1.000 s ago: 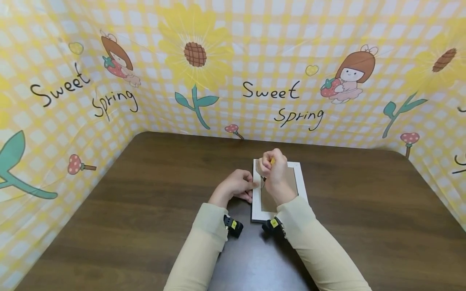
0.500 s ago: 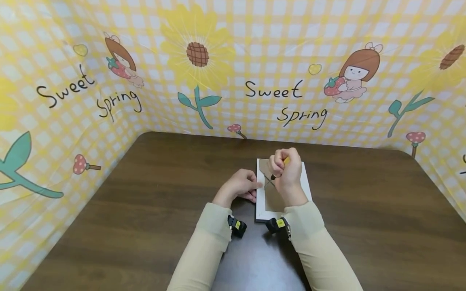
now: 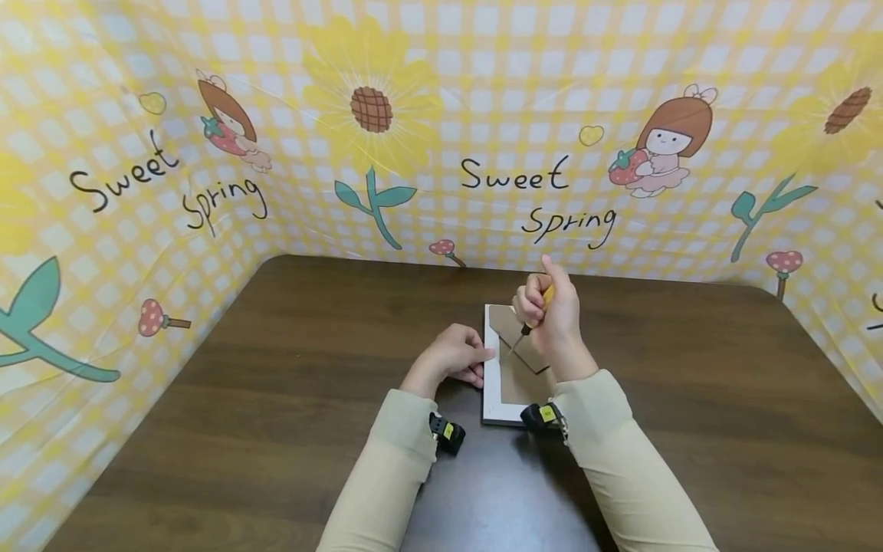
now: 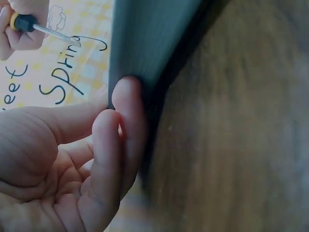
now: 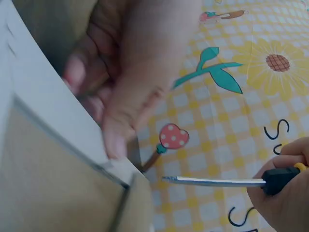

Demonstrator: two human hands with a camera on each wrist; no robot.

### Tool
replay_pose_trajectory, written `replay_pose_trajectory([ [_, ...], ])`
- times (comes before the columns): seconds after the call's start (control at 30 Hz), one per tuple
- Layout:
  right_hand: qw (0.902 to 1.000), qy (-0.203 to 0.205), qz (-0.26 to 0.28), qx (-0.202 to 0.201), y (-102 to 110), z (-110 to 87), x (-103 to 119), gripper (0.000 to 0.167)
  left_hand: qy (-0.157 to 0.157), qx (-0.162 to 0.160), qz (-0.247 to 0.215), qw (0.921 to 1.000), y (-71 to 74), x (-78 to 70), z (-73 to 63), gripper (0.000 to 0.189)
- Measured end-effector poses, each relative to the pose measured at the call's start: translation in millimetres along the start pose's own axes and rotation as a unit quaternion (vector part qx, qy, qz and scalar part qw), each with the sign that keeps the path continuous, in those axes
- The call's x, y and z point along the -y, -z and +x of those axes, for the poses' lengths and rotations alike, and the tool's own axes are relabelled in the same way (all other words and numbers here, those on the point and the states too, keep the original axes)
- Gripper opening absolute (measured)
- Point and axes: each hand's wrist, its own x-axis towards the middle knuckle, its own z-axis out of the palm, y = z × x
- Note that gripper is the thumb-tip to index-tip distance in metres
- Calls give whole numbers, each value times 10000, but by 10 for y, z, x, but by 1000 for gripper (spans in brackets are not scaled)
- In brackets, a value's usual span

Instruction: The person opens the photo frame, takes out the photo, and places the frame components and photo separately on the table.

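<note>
A white picture frame (image 3: 491, 383) with a brown backing board (image 3: 519, 383) lies on the dark wooden table. My left hand (image 3: 455, 351) pinches its left edge, thumb on the top face and fingertips against the side, as the left wrist view shows. In my right hand (image 3: 555, 318) is a screwdriver (image 5: 217, 182) with a yellow and black handle. Its metal shaft slants down towards the backing; the right wrist view shows the tip apart from the frame. Dark lines on the backing mark the edges of a brown flap (image 3: 509, 323). My right hand and forearm hide the frame's right side.
A yellow checked cloth (image 3: 441, 138) printed with flowers and words stands behind and beside the table (image 3: 310, 368). Each wrist wears a black camera, such as the left wrist camera (image 3: 448, 434).
My right hand has moved right with the screwdriver, its thumb now pointing up. The dark lines on the backing have shifted, showing the flap's corner further right. My left hand keeps its hold.
</note>
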Motion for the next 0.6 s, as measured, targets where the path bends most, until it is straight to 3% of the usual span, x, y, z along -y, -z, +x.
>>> replay_pose_trajectory([
  [0.2,9986,-114,-437,-257,100,119,192,52,169,16,-76,9998,62,-5,-101,22],
  [0.3,9934,-303,-781,-779,176,185,280,40,193,-40,50,9998,88,-17,-183,24],
  [0.4,9778,-719,-1270,-1504,272,255,360,19,175,-5,232,9996,72,-34,-267,24],
  [0.47,9642,-1036,-1582,-1857,341,297,406,20,164,58,319,9993,45,-44,-321,24],
  [0.6,9441,-1437,-2328,-1840,499,370,502,18,85,36,604,9981,-6,-60,-415,24],
])
